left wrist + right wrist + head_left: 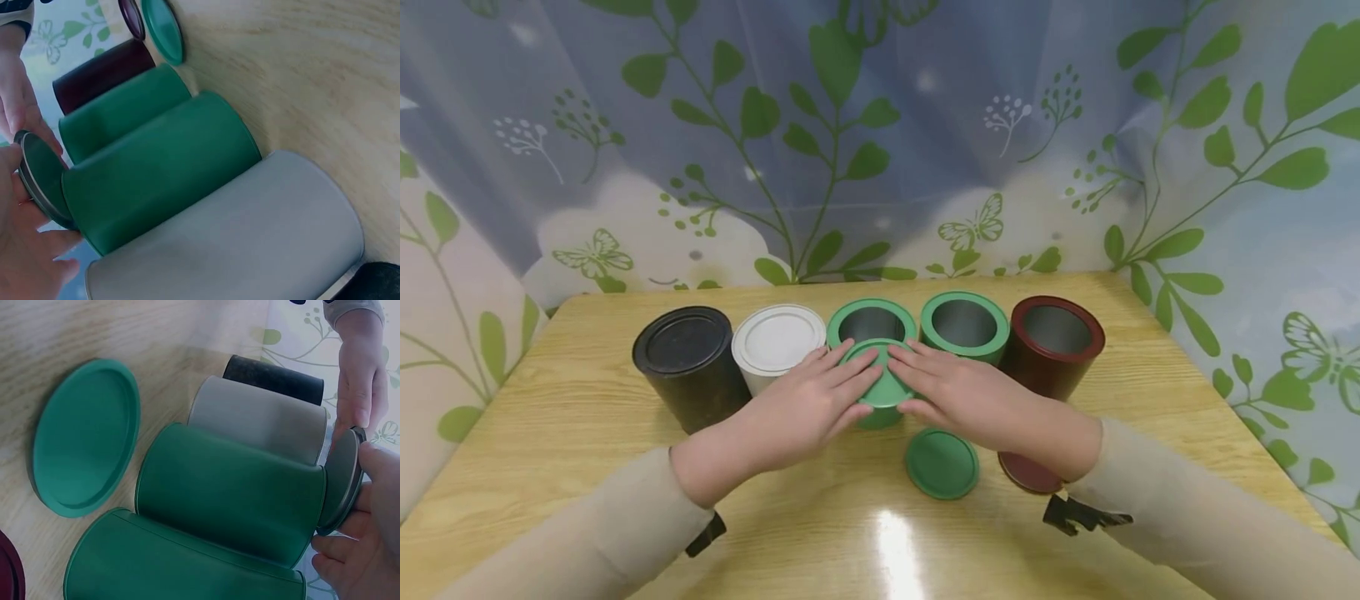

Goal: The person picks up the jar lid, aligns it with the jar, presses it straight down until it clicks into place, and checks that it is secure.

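Hands meet over the row's middle can: left hand [808, 404] and right hand [958, 392] both pinch the green lid [880, 379] by its edge, tilted against the green tin [871, 323], third of five on the table [550, 400]. To seat it well, I judge they should level the lid over the open mouth and press evenly around the rim. The lid is a matte green disc with a raised lip; a second green lid [942, 463] lies at 5 o'clock.
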{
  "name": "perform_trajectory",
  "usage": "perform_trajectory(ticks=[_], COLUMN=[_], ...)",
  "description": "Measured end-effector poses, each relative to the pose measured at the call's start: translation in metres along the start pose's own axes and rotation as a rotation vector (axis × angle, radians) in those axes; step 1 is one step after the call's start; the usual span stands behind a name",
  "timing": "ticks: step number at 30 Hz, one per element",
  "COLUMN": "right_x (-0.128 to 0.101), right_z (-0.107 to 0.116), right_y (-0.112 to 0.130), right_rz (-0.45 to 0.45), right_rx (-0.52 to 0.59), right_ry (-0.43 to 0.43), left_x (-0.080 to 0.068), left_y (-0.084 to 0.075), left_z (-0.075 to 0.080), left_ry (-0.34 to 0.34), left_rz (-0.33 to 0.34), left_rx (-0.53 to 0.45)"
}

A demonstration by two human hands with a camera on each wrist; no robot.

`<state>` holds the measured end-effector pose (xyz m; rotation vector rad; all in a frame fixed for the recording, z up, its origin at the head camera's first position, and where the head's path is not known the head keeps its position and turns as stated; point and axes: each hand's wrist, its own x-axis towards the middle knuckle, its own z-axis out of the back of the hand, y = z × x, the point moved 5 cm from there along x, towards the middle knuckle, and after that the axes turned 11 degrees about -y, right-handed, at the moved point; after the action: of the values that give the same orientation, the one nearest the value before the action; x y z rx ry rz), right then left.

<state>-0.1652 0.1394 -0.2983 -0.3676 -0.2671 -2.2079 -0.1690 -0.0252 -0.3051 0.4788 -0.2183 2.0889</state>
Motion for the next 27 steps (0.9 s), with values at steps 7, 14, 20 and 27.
perform_trajectory(ticks=[7, 14, 20, 27], right_x=[0.010, 0.017, 0.023, 0.029], right_z=[-0.004, -0.006, -0.009, -0.012], right_y=[-0.008, -0.014, -0.019, -0.024], right_rz=[-0.063, -0.111, -0.137, -0.171], right_rx=[0.021, 0.026, 0.014, 0.015], right_ry=[0.062, 0.095, 0.107, 0.117], left_x=[0.006, 0.013, 0.018, 0.022], left_y=[0.011, 0.018, 0.024, 0.031], left_z=[-0.002, -0.005, -0.008, -0.011], left_ry=[0.054, 0.064, 0.082, 0.093], left_rz=[0.072, 0.106, 0.151, 0.189], left_rx=[0.018, 0.017, 0.006, 0.009])
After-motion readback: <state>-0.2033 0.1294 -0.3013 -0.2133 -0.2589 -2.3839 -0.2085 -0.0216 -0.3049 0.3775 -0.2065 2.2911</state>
